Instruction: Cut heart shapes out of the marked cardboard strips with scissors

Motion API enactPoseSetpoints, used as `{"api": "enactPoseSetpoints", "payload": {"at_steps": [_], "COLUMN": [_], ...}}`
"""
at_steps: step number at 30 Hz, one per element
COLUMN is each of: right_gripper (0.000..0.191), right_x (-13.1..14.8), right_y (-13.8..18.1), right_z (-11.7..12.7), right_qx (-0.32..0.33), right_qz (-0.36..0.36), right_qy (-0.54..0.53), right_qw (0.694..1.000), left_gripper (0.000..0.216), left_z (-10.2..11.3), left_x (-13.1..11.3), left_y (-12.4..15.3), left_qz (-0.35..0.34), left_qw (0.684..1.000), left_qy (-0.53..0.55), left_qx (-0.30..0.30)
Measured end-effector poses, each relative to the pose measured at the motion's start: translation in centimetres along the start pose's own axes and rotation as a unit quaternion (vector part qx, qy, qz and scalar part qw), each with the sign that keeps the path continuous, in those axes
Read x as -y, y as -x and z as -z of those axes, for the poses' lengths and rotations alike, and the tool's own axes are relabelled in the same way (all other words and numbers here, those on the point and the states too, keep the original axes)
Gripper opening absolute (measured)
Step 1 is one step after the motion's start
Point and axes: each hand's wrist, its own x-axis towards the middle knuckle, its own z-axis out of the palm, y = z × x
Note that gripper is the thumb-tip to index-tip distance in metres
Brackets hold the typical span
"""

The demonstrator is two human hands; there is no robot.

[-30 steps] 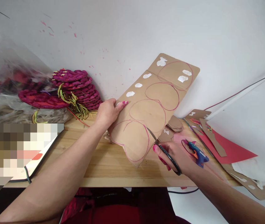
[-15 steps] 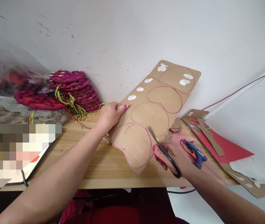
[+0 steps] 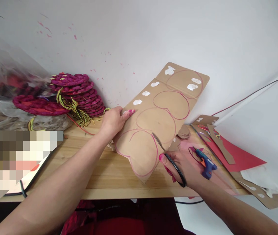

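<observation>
A long brown cardboard sheet (image 3: 156, 120) with several pink-red outlines, some heart-shaped, and torn white patches is held tilted above the table. My left hand (image 3: 115, 120) is closed on its left edge, thumb on top and the other fingers hidden beneath. Black-handled scissors (image 3: 159, 141) are in my right hand (image 3: 178, 166), fingers around the handles. The upper blade lies over the sheet near the outline of the lowest heart; the other blade is hidden under the cardboard.
Wooden table (image 3: 100, 176). At left stand a stack of magenta braided pieces (image 3: 80, 91), plastic bags (image 3: 4, 62) and a blurred screen-like panel (image 3: 19, 163). At right lie a blue glue gun (image 3: 206, 161), red sheet (image 3: 237, 151) and cardboard scraps (image 3: 221, 143). A white wall (image 3: 134, 39) rises behind.
The view has shifted very slightly. My right hand and the scissors have moved a little left, with the upper blade still over the cardboard. My left hand keeps its hold.
</observation>
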Motion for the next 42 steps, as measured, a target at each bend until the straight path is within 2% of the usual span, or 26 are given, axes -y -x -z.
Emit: {"api": "enactPoseSetpoints", "payload": {"at_steps": [3, 10, 24, 30, 35, 42], "right_gripper": [0.053, 0.054, 0.055, 0.055, 0.054, 0.055], "right_x": [0.0, 2.6, 1.5, -0.7, -0.1, -0.6], "right_y": [-0.1, 0.6, 0.4, -0.1, 0.0, -0.3], "right_z": [0.0, 0.8, 1.3, 0.7, 1.0, 0.3], "right_qx": [0.0, 0.017, 0.016, -0.001, 0.02, 0.032], "right_qz": [-0.002, -0.045, -0.029, -0.019, -0.047, 0.011], "right_qy": [-0.006, 0.027, 0.063, 0.034, 0.021, -0.09], "right_qw": [1.0, 0.998, 0.997, 0.999, 0.998, 0.995], "left_gripper": [0.053, 0.052, 0.054, 0.056, 0.053, 0.056], "left_z": [0.1, 0.2, 0.2, -0.2, 0.1, 0.1], "left_x": [-0.1, -0.4, -0.9, -0.8, -0.8, -0.4], "left_y": [0.0, 0.2, 0.8, 0.8, 0.7, 0.3], "left_qz": [0.001, -0.005, -0.025, -0.025, -0.018, -0.019], "left_qw": [1.0, 1.0, 0.999, 0.999, 1.0, 0.999], "left_qy": [0.0, -0.015, -0.035, -0.02, -0.002, 0.04], "left_qx": [0.005, 0.005, 0.011, 0.0, 0.002, 0.024]}}
